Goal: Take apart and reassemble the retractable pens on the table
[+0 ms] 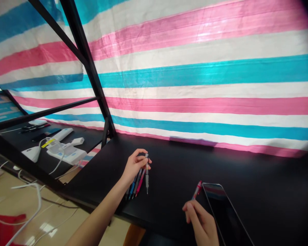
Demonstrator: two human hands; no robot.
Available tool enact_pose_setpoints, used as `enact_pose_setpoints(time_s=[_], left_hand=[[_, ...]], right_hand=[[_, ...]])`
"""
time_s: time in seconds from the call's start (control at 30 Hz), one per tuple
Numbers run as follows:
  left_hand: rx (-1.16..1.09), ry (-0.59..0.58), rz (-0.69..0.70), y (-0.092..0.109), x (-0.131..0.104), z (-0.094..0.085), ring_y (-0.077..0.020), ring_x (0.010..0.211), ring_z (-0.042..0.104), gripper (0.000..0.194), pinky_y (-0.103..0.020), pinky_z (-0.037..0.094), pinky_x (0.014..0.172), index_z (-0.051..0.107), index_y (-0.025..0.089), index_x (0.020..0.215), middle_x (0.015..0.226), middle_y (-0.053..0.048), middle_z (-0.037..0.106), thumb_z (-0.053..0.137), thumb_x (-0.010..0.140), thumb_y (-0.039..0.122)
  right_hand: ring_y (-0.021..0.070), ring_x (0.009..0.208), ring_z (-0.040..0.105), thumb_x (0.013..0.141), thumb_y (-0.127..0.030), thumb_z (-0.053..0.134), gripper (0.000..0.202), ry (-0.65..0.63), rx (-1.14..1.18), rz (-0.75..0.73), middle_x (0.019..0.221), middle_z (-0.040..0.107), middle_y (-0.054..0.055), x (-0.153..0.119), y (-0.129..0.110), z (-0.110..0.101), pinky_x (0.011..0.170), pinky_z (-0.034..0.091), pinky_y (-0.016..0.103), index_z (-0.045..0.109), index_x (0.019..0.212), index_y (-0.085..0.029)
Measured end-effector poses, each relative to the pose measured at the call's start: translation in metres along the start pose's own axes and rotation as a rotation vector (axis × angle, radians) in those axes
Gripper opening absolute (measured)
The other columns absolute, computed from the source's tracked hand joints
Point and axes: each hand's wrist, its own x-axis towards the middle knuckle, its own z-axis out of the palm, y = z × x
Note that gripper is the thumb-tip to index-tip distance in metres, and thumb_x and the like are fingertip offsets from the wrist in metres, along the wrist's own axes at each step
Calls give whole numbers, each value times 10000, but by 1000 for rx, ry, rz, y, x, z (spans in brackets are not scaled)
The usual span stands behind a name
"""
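Note:
My left hand (136, 165) pinches a clear and grey pen (147, 177) near its top, with the tip pointing down toward me. Just left of that pen lies a row of several pens, among them a pink pen (140, 182) and a blue pen (132, 187); the wrist partly covers them. My right hand (201, 220) is curled closed around the lower end of a red pen (197, 190), whose clip end sticks out beyond the fingers. Right beside this hand a dark-screened phone (227, 213) lies flat.
The black table (174, 164) ends at a striped plastic sheet (207, 102). A black metal frame (92, 75) rises at the left. Past it, a second table holds a white power strip (66, 153) and chargers. White cables (38, 198) hang over the floor.

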Motion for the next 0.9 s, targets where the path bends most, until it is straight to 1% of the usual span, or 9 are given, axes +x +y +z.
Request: enact_pose_setpoints(time_s=[0.13, 0.27, 0.33, 0.4, 0.53, 0.67, 0.73, 0.8, 0.9], left_hand=[[80, -57, -3, -5, 8, -3, -171, 550, 672, 406, -302, 530, 594, 578, 184, 1103, 761, -47, 733, 762, 788, 364], [198, -118, 6, -11, 12, -4, -186, 547, 692, 398, -311, 528, 588, 566, 198, 1120, 791, -46, 724, 717, 798, 377], [293, -112, 22, -15, 13, -4, -185, 554, 696, 358, -298, 514, 573, 593, 209, 1101, 824, -28, 702, 704, 791, 349], [408, -84, 51, -19, 14, -6, -182, 573, 685, 312, -296, 505, 589, 638, 218, 1047, 794, 2, 669, 711, 753, 293], [630, -32, 136, -24, 14, -11, -211, 689, 623, 272, -352, 490, 742, 712, 242, 948, 709, 13, 651, 726, 680, 195], [773, -4, 212, -23, 10, -13, -273, 849, 583, 296, -442, 445, 887, 738, 244, 938, 840, -40, 704, 724, 657, 151], [809, 13, 255, -21, 5, -10, -297, 932, 570, 302, -473, 427, 927, 741, 240, 971, 948, -71, 708, 694, 691, 140], [820, 11, 307, -20, -2, -2, -306, 985, 561, 317, -484, 424, 944, 741, 241, 1004, 1020, -89, 698, 636, 736, 109], [785, -56, 386, -23, -16, 20, -288, 1006, 592, 387, -467, 449, 948, 745, 253, 1001, 1045, -88, 691, 527, 770, 31]], right_hand=[[141, 503, 493, 976, -529, 518, 467, 1, -10, -5, 554, 479, -18, 0, -1, 0, 492, 383, 235, 628, 662, -201], [139, 494, 492, 979, -518, 514, 463, -7, -28, -19, 547, 472, -22, 0, -1, -1, 491, 380, 237, 615, 657, -202], [138, 492, 489, 982, -514, 506, 461, -6, -34, -18, 549, 467, -24, 0, -1, -1, 491, 378, 236, 611, 660, -201], [136, 496, 484, 986, -507, 501, 457, -3, -41, -13, 556, 465, -24, 0, 0, -1, 494, 375, 235, 609, 664, -201], [141, 516, 482, 993, -494, 498, 457, 0, -36, -8, 566, 474, -19, -1, 2, -1, 509, 376, 242, 611, 660, -201], [143, 522, 480, 997, -494, 497, 455, -5, -8, -9, 570, 472, -19, -2, 1, 0, 506, 368, 244, 623, 672, -202], [145, 529, 484, 995, -491, 508, 451, -2, 10, -7, 575, 482, -16, -3, 2, 0, 507, 367, 245, 626, 670, -202], [147, 538, 488, 996, -483, 519, 437, 11, 33, -3, 581, 492, -15, -4, 6, 0, 516, 372, 246, 640, 685, -201], [149, 547, 481, 1000, -469, 532, 406, 60, 85, 12, 580, 491, -19, -6, 12, 0, 530, 378, 249, 662, 724, -202]])
